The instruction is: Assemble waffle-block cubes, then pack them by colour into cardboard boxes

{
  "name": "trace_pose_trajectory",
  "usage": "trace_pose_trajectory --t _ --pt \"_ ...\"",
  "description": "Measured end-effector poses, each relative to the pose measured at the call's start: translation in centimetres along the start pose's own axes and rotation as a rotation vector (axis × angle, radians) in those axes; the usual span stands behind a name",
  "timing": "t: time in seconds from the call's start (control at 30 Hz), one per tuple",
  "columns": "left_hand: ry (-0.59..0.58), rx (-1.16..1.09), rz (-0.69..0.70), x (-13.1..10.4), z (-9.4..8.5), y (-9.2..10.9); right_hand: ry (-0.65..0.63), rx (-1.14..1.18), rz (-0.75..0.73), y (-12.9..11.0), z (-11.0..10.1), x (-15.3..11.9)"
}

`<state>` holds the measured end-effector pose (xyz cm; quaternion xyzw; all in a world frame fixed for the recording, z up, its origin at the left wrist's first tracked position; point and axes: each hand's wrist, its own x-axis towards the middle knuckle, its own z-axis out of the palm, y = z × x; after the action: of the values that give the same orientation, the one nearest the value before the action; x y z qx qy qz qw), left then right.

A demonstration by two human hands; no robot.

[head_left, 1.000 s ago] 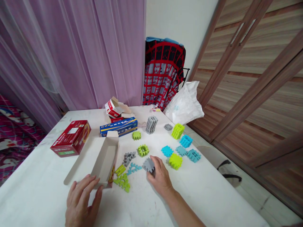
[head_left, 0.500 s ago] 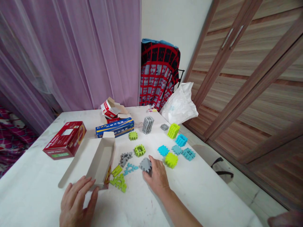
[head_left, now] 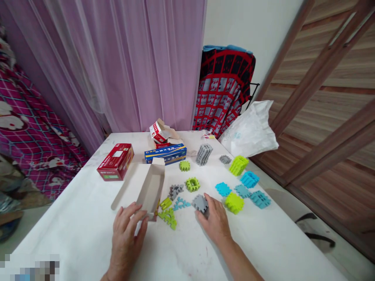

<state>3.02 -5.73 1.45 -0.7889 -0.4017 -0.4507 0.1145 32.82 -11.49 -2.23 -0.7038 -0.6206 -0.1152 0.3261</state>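
My right hand (head_left: 216,223) has its thumb and fingers closed around grey toothed building plates (head_left: 200,203) on the table. My left hand (head_left: 128,234), fingers stretched out and apart, rests at the near end of an open cardboard box (head_left: 152,187) with its long flap folded out to the left. Between the hands lie triangular and small toothed pieces: a green triangle (head_left: 168,218), a light blue triangle (head_left: 181,203), a dark grey piece (head_left: 175,191) and yellow-green pieces (head_left: 165,203). Beyond them sits a green piece with a hole (head_left: 192,184).
Right of my right hand are green (head_left: 234,203), blue (head_left: 249,179) and teal (head_left: 260,199) toothed blocks. A grey stack (head_left: 204,154) leans farther back. A red box (head_left: 116,162), a blue box (head_left: 166,154) and a white bag (head_left: 249,130) stand around the white table (head_left: 73,218).
The view has turned left, so everything appears farther right. Both hands keep nearly the same places, the left at the box and the right around the grey plates.
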Motion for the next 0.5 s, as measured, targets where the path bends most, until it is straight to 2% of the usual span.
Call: trace_pose_trajectory --t 0.33,0.5 --pt "0.042 -0.023 0.114 0.4 0.6 -1.3 0.006 0.002 0.038 -0.8 -0.3 0.5" --pt "0.026 -0.02 0.122 0.3 0.7 -1.6 0.008 -0.013 0.054 -1.0 -0.5 0.5"
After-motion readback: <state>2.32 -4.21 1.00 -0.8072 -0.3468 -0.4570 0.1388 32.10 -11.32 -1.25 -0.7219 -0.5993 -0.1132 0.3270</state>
